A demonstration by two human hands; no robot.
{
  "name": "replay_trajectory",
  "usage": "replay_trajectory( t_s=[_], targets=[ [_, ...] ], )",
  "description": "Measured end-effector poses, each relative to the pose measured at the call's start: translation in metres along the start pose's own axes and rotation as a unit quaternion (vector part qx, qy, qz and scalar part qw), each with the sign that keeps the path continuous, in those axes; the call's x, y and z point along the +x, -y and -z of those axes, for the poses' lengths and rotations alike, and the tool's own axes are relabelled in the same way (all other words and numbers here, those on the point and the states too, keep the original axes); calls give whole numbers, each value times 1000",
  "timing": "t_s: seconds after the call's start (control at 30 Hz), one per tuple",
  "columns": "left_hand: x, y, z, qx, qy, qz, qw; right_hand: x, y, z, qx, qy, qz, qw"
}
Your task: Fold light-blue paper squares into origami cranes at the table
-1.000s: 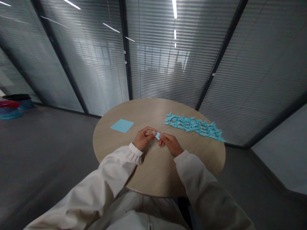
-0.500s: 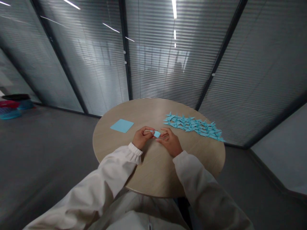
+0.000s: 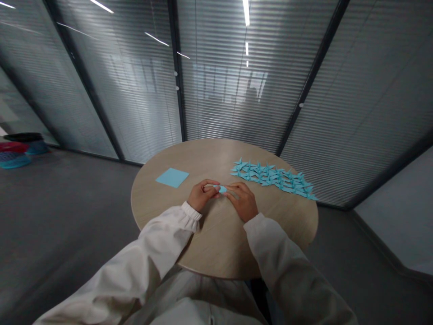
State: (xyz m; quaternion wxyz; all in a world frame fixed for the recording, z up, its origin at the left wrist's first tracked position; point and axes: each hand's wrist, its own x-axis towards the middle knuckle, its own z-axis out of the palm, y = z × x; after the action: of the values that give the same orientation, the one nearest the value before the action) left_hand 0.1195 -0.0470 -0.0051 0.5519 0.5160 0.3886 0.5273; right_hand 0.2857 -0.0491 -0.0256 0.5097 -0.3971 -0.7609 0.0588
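Note:
Between my hands, above the middle of the round table, is a small folded piece of light-blue paper (image 3: 222, 189). My left hand (image 3: 203, 195) pinches its left side between thumb and fingers. My right hand (image 3: 242, 199) grips the right side with thumb and fingertips. The fingers cover much of the paper, so its exact folds cannot be made out. To the left lies a flat stack or sheet of light-blue square paper (image 3: 172, 177). Several folded blue paper cranes (image 3: 270, 175) stand packed in rows at the right back.
The round wooden table (image 3: 216, 155) stands before glass panels with blinds (image 3: 230, 113). A blue-and-red basket (image 3: 14, 155) and another bin with a black liner (image 3: 32, 141) stand on the floor at the far left.
My right fingers have closed in on the right side of the folded paper, and less of the paper shows. My left hand has hardly moved.

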Motion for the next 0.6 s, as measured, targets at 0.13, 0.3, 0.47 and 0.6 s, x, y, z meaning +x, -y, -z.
replay_trajectory(
  t_s=[0.13,0.3,0.47,0.6],
  targets=[
    [1,1,-1,1,19,1,1000,1,1,2,12,4,-16,1000],
    [2,5,0,47,42,-26,998,3,3,5,53,7,-57,997],
    [0,6,-1,122,32,-79,989,5,2,5,105,14,-111,988],
    [-1,7,-3,92,32,-75,992,5,0,4,171,18,-190,967]
  ],
)
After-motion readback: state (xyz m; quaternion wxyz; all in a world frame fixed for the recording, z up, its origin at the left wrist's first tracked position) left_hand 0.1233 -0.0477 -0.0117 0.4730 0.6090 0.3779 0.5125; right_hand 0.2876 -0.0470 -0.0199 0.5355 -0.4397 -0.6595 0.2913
